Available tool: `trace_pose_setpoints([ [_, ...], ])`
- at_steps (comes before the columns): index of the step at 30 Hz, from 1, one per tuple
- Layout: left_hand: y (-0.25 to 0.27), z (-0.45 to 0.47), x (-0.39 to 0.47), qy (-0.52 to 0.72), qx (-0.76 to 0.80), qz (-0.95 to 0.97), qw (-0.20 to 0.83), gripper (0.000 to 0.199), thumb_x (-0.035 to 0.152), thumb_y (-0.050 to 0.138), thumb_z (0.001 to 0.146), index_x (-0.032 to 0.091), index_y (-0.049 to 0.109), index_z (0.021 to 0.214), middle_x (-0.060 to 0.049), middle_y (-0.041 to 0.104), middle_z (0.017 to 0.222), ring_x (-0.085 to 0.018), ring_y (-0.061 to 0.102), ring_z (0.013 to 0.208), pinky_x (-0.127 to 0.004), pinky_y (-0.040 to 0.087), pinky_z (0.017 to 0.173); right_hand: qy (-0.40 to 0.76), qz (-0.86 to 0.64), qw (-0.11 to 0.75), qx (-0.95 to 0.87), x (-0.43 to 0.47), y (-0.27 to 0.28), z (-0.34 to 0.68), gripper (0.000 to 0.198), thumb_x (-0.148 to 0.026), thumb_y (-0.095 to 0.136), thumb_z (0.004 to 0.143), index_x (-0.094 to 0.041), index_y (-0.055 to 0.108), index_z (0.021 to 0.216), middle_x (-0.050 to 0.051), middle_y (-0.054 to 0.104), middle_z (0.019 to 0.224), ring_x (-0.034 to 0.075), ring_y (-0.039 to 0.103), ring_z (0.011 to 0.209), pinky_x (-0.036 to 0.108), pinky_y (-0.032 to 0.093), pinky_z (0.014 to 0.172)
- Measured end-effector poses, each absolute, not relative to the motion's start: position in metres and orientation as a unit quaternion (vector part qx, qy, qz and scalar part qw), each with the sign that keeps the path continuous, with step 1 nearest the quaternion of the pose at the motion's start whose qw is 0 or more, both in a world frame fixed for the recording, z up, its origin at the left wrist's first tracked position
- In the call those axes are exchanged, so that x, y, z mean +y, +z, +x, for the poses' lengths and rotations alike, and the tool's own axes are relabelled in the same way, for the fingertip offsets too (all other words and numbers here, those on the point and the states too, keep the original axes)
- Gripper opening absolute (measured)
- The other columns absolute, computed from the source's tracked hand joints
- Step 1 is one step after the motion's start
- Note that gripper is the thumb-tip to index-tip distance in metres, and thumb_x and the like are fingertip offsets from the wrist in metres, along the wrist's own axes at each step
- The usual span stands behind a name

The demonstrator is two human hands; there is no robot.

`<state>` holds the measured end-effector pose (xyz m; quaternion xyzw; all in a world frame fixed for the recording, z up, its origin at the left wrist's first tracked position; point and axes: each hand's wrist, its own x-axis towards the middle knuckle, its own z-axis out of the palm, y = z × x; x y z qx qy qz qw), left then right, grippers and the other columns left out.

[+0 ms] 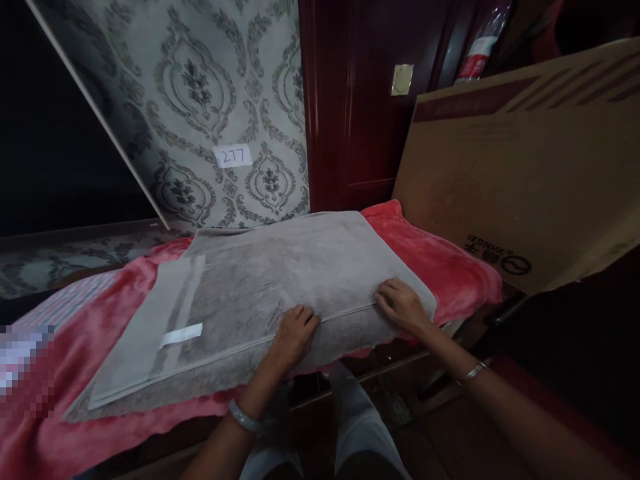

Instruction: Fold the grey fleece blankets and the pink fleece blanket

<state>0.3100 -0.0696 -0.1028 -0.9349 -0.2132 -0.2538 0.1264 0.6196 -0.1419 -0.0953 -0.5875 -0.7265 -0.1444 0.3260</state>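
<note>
Both hands rest flat on our folded grey towel (260, 293): left hand (294, 331) and right hand (401, 305) at its near edge, seemingly pressing, not gripping. Towel lies on red blanket (450, 260); cardboard box (525, 167) stands to the right.

A pixelated patch (25, 360) blots out whatever lies at the left edge. The red blanket (450, 267) hides the surface beneath it and runs off the frame's left side. The cardboard box (525, 180) is cut off at right; its print is too small to read.
</note>
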Motion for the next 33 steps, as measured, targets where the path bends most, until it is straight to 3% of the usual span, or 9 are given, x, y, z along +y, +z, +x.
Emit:
trace_pose_setpoints([
  [3, -0.104, 0.311, -0.073, -0.250, -0.227, -0.934, 0.118, 0.018, 0.011, 0.051, 0.095, 0.019, 0.067, 0.097, -0.008, 0.062, 0.092, -0.024, 0.053, 0.090, -0.038, 0.048, 0.077, -0.105, -0.615, 0.268, -0.734, -0.109, -0.073, 0.584, 0.043, -0.037, 0.043, 0.101, -0.017, 0.064, 0.133, 0.016, 0.065, 0.130, 0.028, 0.056, 0.120, 0.046, 0.045, 0.103],
  [7, -0.101, 0.307, -0.083, -0.239, -0.246, -0.935, 0.087, 0.021, 0.011, 0.051, 0.095, 0.019, 0.069, 0.100, -0.009, 0.065, 0.094, -0.024, 0.056, 0.090, -0.038, 0.050, 0.079, -0.043, -0.648, 0.142, -0.747, -0.075, -0.070, 0.547, 0.061, -0.047, 0.044, 0.100, -0.027, 0.037, 0.158, 0.010, 0.031, 0.165, 0.033, 0.027, 0.151, 0.061, 0.027, 0.117],
  [12, -0.067, 0.291, -0.061, -0.244, -0.263, -0.933, -0.031, 0.023, 0.018, 0.049, 0.097, 0.021, 0.072, 0.098, -0.008, 0.071, 0.097, -0.020, 0.063, 0.095, -0.036, 0.052, 0.088, -0.006, -0.657, 0.106, -0.746, -0.067, -0.092, 0.545, 0.061, -0.052, 0.037, 0.103, -0.031, 0.032, 0.160, 0.007, 0.022, 0.168, 0.031, 0.020, 0.154, 0.061, 0.021, 0.120],
  [14, -0.047, 0.280, -0.033, -0.236, -0.340, -0.910, -0.027, 0.027, 0.023, 0.049, 0.097, 0.020, 0.072, 0.110, -0.011, 0.072, 0.114, -0.023, 0.064, 0.110, -0.041, 0.050, 0.100, -0.007, -0.655, 0.114, -0.747, -0.067, -0.097, 0.547, 0.061, -0.054, 0.035, 0.103, -0.032, 0.031, 0.160, 0.006, 0.021, 0.169, 0.031, 0.019, 0.154, 0.062, 0.021, 0.120],
  [19, -0.035, 0.251, 0.024, -0.121, -0.580, -0.804, 0.045, 0.062, 0.049, 0.046, 0.098, 0.019, 0.046, 0.153, -0.018, 0.036, 0.162, -0.041, 0.029, 0.151, -0.066, 0.027, 0.118, 0.019, -0.656, 0.100, -0.748, -0.067, -0.095, 0.549, 0.062, -0.054, 0.034, 0.103, -0.031, 0.028, 0.161, 0.007, 0.018, 0.169, 0.031, 0.014, 0.155, 0.062, 0.018, 0.120],
  [22, -0.051, 0.244, 0.029, -0.064, -0.602, -0.794, 0.049, 0.066, 0.054, 0.040, 0.099, 0.022, 0.041, 0.156, -0.016, 0.031, 0.165, -0.043, 0.024, 0.152, -0.068, 0.023, 0.118, 0.043, -0.655, 0.078, -0.750, -0.060, -0.081, 0.549, 0.064, -0.056, 0.044, 0.099, -0.030, 0.036, 0.158, 0.010, 0.025, 0.167, 0.034, 0.022, 0.153, 0.064, 0.024, 0.117],
  [26, -0.060, 0.246, 0.025, -0.059, -0.604, -0.792, 0.063, 0.066, 0.056, 0.039, 0.099, 0.024, 0.040, 0.156, -0.015, 0.032, 0.165, -0.042, 0.024, 0.152, -0.066, 0.023, 0.118, 0.020, -0.651, 0.124, -0.748, -0.033, -0.051, 0.527, 0.051, -0.047, 0.043, 0.101, -0.025, 0.057, 0.144, 0.015, 0.053, 0.150, 0.032, 0.047, 0.139, 0.055, 0.032, 0.115],
  [28, -0.059, 0.247, 0.026, -0.061, -0.605, -0.791, 0.069, 0.066, 0.056, 0.039, 0.099, 0.025, 0.040, 0.156, -0.015, 0.033, 0.164, -0.042, 0.025, 0.152, -0.066, 0.024, 0.118, 0.001, -0.630, 0.163, -0.759, -0.013, -0.041, 0.504, 0.054, -0.044, 0.039, 0.103, -0.021, 0.050, 0.150, 0.014, 0.048, 0.154, 0.030, 0.043, 0.143, 0.051, 0.029, 0.118],
  [33, -0.060, 0.244, 0.031, -0.069, -0.595, -0.796, 0.085, 0.063, 0.055, 0.042, 0.097, 0.028, 0.044, 0.154, -0.014, 0.036, 0.163, -0.043, 0.030, 0.150, -0.067, 0.027, 0.115, 0.009, -0.586, 0.170, -0.792, 0.028, -0.049, 0.461, 0.057, -0.053, 0.042, 0.100, -0.036, 0.044, 0.154, 0.000, 0.035, 0.163, 0.028, 0.030, 0.151, 0.047, 0.026, 0.121],
])
